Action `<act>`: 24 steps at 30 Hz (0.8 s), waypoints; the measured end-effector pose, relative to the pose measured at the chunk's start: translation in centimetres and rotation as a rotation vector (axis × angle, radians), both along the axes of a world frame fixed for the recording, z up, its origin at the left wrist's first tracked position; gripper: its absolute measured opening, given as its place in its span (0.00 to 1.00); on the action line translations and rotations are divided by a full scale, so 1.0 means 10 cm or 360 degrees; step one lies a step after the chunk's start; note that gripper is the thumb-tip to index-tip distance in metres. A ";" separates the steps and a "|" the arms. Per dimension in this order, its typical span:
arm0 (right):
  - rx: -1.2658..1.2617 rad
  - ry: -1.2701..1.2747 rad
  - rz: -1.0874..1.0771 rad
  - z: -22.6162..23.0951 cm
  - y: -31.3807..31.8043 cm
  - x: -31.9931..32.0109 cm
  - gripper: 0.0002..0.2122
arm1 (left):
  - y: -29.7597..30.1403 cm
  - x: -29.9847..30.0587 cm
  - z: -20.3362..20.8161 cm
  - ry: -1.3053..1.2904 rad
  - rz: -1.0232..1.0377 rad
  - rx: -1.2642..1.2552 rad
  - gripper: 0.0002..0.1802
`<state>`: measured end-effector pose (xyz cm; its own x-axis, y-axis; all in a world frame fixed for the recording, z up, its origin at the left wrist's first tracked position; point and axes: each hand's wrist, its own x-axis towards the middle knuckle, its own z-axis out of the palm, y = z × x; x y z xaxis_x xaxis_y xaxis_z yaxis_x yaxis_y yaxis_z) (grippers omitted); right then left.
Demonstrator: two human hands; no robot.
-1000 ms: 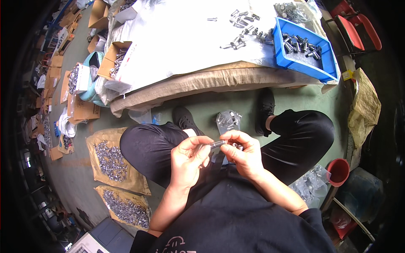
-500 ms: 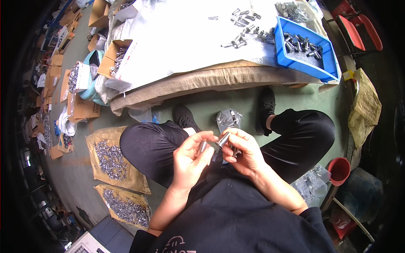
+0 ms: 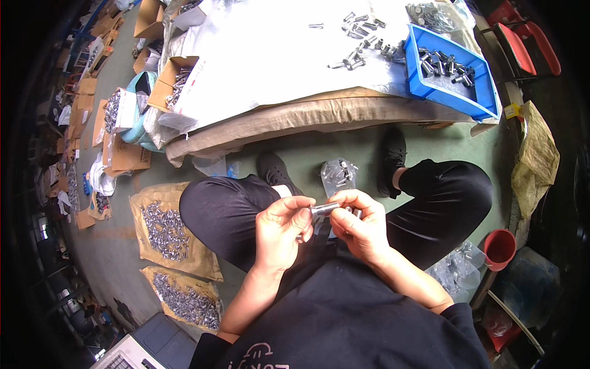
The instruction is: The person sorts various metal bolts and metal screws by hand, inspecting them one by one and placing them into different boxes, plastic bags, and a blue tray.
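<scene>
Over my lap, a silvery cylindrical metal fastener lies almost level between both hands. My left hand pinches its left end between thumb and fingertips, which partly hide that end. The thumb and fingers of my right hand grip its right end. More small metal pieces show among the curled fingers of my right hand; how many, I cannot tell. Just beyond the hands, a clear plastic bag holding metal pieces lies on the floor between my shoes.
Ahead stands a covered table bearing loose metal fasteners and a blue bin of similar pieces. Sacks heaped with small metal parts lie at left. A red bucket and filled plastic bags are at right.
My hands have come together. The fastener has turned from slanting to nearly level, and my left fingers now meet its left end. The short metal cylinder in my left hand no longer shows separately.
</scene>
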<state>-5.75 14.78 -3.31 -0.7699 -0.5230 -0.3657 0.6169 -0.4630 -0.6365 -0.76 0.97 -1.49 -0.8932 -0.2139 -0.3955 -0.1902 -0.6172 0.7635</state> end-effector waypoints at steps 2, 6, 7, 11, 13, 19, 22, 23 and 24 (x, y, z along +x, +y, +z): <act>0.0074 0.0072 0.0003 0.03 0.00 0.01 0.07 | -0.01 -0.01 0.00 0.0000 0.0030 0.0133 0.08; 0.0172 0.0152 0.0037 0.03 0.00 0.02 0.07 | -0.02 -0.01 0.00 -0.0063 0.0047 0.0203 0.09; 0.0186 0.0159 0.0036 0.03 0.00 0.03 0.07 | -0.03 -0.01 0.00 -0.0060 0.0041 0.0206 0.09; 0.0245 0.0238 0.0013 0.04 -0.03 0.03 0.08 | -0.05 0.00 -0.01 -0.0028 0.0023 0.0261 0.10; 0.0280 0.0270 0.0003 0.03 -0.03 0.04 0.08 | -0.04 0.01 -0.01 0.0013 -0.0005 0.0182 0.12; 0.0278 0.0453 -0.0081 -0.03 -0.05 0.06 0.09 | -0.06 -0.01 0.06 0.0053 -0.0072 -0.0046 0.15; 0.0299 0.0369 -0.0043 -0.01 -0.04 0.06 0.09 | -0.05 -0.01 0.05 0.0120 -0.0063 -0.0144 0.16; 0.0300 0.0369 -0.0043 0.00 -0.03 0.05 0.09 | -0.05 -0.01 0.05 0.0119 -0.0063 -0.0143 0.16; 0.0275 0.0270 -0.0028 0.01 -0.03 0.05 0.09 | -0.04 -0.01 0.06 0.0132 -0.0061 -0.0190 0.16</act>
<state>-5.29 14.49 -3.24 -0.8364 -0.4499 -0.3132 0.4870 -0.3476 -0.8012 -0.85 0.53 -0.90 -0.9301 -0.2201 -0.2939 -0.1453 -0.5146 0.8450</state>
